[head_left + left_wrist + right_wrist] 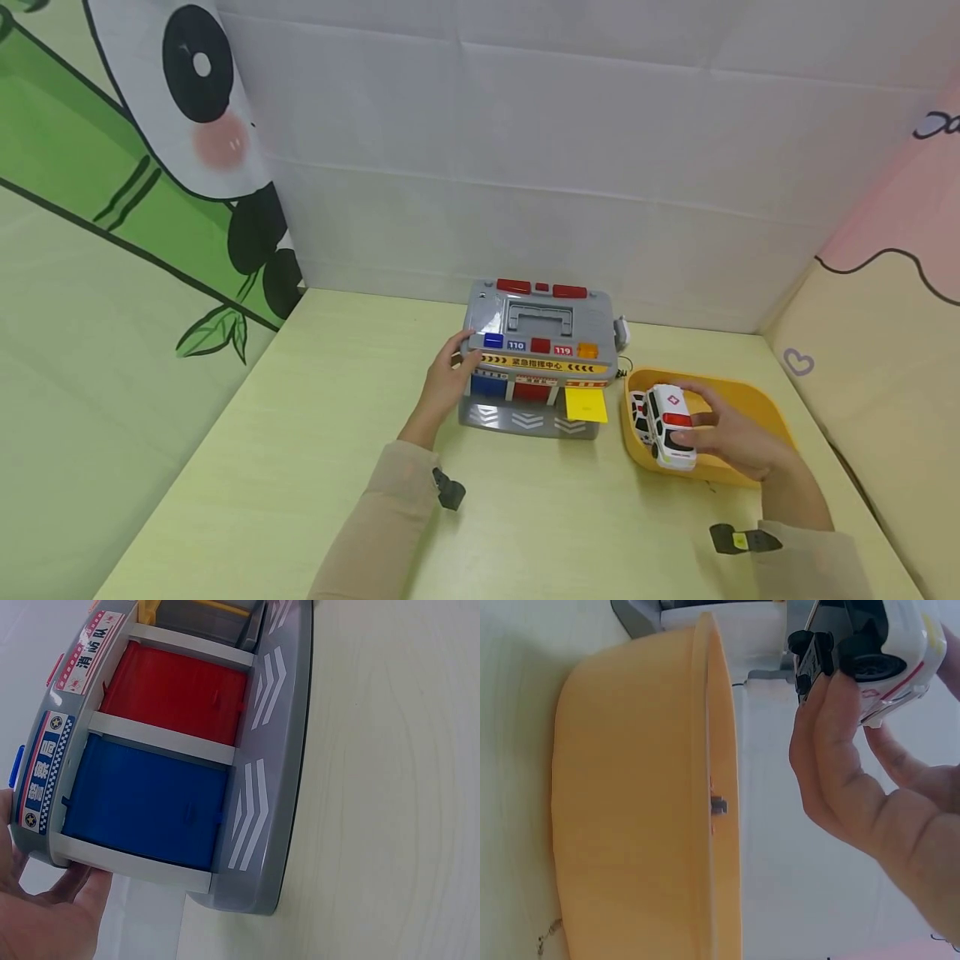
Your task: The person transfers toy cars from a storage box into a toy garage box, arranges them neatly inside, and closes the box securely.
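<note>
A grey toy garage point(540, 333) stands on the table, with a blue door point(150, 802), a red door point(176, 694) and a yellow door point(586, 405) that sticks out raised. My left hand point(444, 382) grips its left side by the edge, thumb and fingers on either side of the corner. Over the yellow bin point(720, 477), my right hand point(738, 429) holds a white toy ambulance point(672, 425) between thumb and fingers. Against the ambulance's left side is a smaller white-and-black toy car point(640, 414); I cannot tell whether the fingers hold it too.
The bin stands right of the garage, near the right wall point(885, 375). A white part point(622, 332) projects from the garage's right side, with a dark cord point(624, 367) below it. The back wall point(525, 183) rises behind the table point(300, 467).
</note>
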### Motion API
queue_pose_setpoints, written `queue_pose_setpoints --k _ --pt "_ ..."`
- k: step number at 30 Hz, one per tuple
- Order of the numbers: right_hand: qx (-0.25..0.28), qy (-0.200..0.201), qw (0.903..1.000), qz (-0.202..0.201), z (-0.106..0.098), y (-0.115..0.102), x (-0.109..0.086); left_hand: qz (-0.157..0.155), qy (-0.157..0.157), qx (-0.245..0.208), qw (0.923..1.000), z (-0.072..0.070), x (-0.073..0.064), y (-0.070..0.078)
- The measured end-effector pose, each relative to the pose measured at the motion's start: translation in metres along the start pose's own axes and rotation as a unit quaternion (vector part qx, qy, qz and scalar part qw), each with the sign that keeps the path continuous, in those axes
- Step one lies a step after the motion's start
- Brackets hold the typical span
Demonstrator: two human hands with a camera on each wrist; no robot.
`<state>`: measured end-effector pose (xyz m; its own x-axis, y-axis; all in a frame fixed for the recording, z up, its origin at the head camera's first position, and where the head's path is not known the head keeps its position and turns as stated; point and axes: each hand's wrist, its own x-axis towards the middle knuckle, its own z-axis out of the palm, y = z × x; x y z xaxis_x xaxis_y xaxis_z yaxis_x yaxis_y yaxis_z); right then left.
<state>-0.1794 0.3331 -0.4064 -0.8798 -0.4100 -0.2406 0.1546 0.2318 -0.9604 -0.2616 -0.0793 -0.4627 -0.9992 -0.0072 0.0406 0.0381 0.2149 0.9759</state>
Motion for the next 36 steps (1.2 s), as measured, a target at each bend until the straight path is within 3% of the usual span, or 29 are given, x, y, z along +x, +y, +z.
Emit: queue_pose_setpoints --k 13,19,36 --pt "-0.062 0.03 0.997 0.035 0.03 -0.011 -0.001 -0.011 -0.002 0.0 0.9999 0.001 -0.002 0.002" --pt "-0.044 0.007 0.9988 0.021 0.039 -0.011 0.0 -0.01 0.002 0.003 0.9999 0.0 -0.001 0.003" --pt "-0.046 -0.004 0.9987 0.022 0.057 -0.001 0.003 -0.004 0.0 -0.004 1.0 0.0 0.0 0.002"
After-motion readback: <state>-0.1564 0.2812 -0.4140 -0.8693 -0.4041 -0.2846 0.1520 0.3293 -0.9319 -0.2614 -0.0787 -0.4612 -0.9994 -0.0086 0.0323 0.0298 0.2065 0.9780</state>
